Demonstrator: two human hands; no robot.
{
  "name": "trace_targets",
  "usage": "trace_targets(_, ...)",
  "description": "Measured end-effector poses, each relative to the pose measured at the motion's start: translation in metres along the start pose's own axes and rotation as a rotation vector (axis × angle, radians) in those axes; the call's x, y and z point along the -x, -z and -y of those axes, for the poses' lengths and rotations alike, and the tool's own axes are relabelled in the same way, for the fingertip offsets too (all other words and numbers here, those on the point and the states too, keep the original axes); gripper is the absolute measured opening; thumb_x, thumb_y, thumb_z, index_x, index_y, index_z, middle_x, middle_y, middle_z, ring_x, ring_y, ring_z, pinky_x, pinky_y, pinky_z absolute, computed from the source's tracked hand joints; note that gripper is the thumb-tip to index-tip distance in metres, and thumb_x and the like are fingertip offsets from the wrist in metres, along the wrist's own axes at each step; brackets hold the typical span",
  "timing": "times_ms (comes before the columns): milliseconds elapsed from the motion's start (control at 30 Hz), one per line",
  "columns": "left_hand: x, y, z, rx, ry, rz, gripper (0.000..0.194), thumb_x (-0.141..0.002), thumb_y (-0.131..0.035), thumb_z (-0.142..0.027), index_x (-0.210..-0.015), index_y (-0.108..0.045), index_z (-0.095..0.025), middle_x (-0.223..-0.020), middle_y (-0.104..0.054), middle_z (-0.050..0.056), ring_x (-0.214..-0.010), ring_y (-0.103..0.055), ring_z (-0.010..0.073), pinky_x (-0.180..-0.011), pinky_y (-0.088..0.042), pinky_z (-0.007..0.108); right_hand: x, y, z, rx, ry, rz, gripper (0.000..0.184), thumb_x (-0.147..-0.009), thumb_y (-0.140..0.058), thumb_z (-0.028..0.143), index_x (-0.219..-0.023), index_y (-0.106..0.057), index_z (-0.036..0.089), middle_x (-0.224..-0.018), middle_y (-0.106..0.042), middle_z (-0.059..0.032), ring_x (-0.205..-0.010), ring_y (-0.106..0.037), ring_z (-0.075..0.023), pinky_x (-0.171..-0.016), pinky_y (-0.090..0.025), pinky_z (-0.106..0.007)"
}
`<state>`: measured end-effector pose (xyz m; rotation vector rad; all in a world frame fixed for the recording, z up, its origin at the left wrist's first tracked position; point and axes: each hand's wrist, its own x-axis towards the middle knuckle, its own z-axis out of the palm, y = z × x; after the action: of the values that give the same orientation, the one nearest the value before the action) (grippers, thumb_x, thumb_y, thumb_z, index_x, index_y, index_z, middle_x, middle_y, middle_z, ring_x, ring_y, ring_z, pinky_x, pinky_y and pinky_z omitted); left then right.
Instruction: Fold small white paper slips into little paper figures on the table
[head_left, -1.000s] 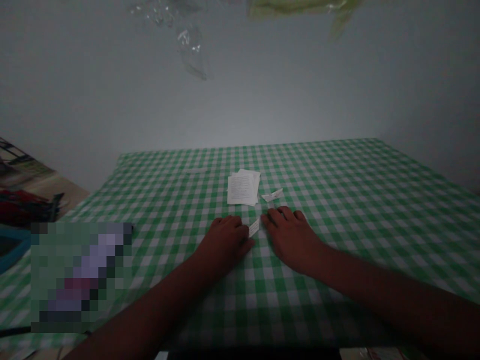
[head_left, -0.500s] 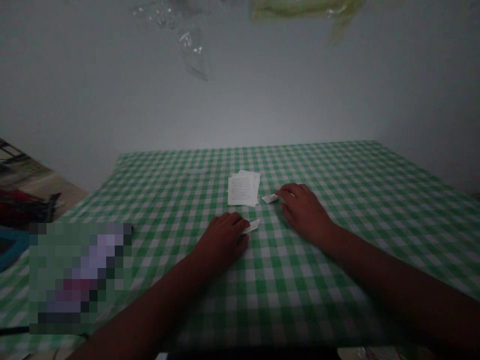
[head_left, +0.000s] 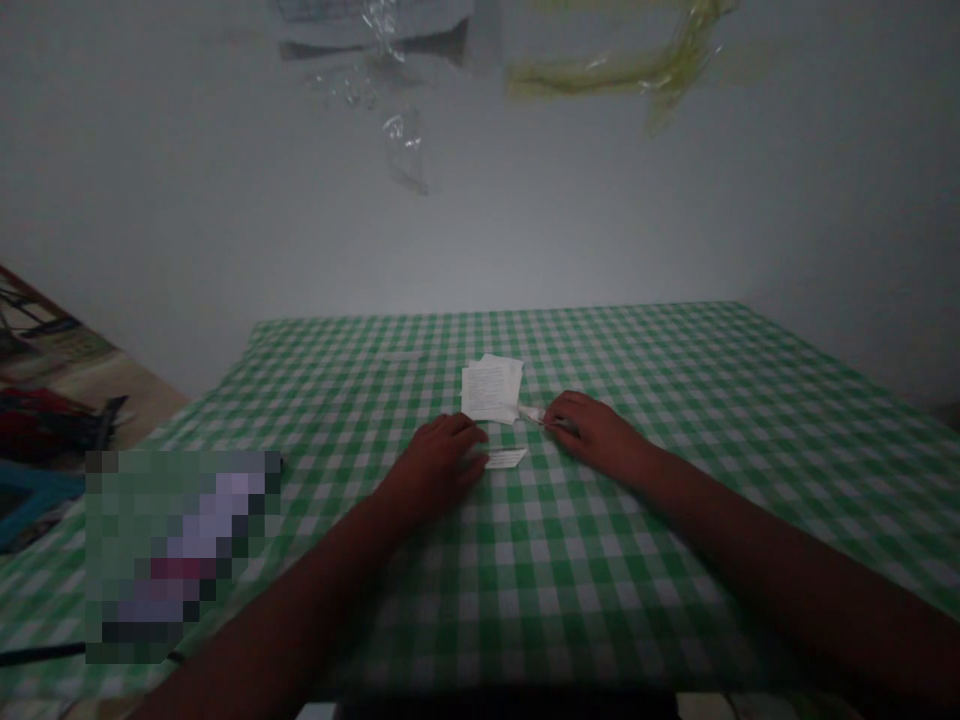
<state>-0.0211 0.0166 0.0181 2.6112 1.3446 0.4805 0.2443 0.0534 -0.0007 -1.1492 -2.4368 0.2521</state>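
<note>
My left hand (head_left: 442,462) rests on the checked cloth with its fingertips and thumb apart. A folded slip of printed paper (head_left: 506,459) lies right at those fingertips, tilted to the right. Across from it, my right hand (head_left: 589,428) is closed on a small piece of paper (head_left: 532,413) that sticks out to the left of the fingers. The far part of this piece is hidden by the hand. Just behind, between both hands, lies a loose stack of printed paper sheets (head_left: 487,393), its sheets fanned slightly out of line.
A green-and-white checked tablecloth (head_left: 675,360) covers the table up to the wall. A blurred-out rectangular object (head_left: 187,550) lies at the left, with a black cable (head_left: 45,654) beside it. A faint clear strip (head_left: 401,356) lies far back.
My left fingers have loosened from the folded slip, which now lies in front of them. My right hand has lowered and turned with its paper, closer to the stack. The view has tipped up slightly.
</note>
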Motion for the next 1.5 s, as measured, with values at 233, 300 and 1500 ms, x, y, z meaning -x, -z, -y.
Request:
trace_targets(233, 0.003, 0.021, -0.008, 0.265, -0.143, 0.049, 0.048, -0.086, -0.068, -0.026, -0.130, -0.050, -0.026, -0.133, -0.052, 0.005, -0.121, -0.052, 0.0195, -0.104, -0.043, 0.036, 0.015, 0.000, 0.031, -0.346, 0.150, 0.072, 0.013, -0.094, -0.057, 0.029, -0.100, -0.064, 0.020, -0.096, -0.068, -0.0042, -0.088, -0.063, -0.0166, -0.081, -0.048, -0.031)
trace_targets(300, 0.003, 0.020, -0.018, 0.287, -0.146, 0.147, 0.037, -0.086, -0.068, -0.025, -0.121, -0.057, -0.025, -0.123, -0.060, 0.004, -0.112, -0.057, 0.0185, -0.098, -0.046, 0.034, 0.016, 0.000, 0.035, -0.376, 0.200, 0.066, 0.012, -0.095, -0.056, 0.029, -0.100, -0.064, 0.021, -0.095, -0.068, -0.0038, -0.089, -0.063, -0.0166, -0.082, -0.048, -0.032)
trace_targets(1500, 0.004, -0.003, -0.027, 0.097, -0.117, 0.318, 0.020, -0.099, -0.046, -0.020, -0.092, -0.063, -0.016, -0.092, -0.066, 0.003, -0.085, -0.062, 0.0142, -0.080, -0.050, 0.025, 0.019, -0.004, 0.045, -0.208, 0.317, 0.029, 0.016, -0.096, -0.054, 0.025, -0.095, -0.068, 0.017, -0.099, -0.065, -0.0068, -0.093, -0.054, -0.0197, -0.087, -0.045, -0.038)
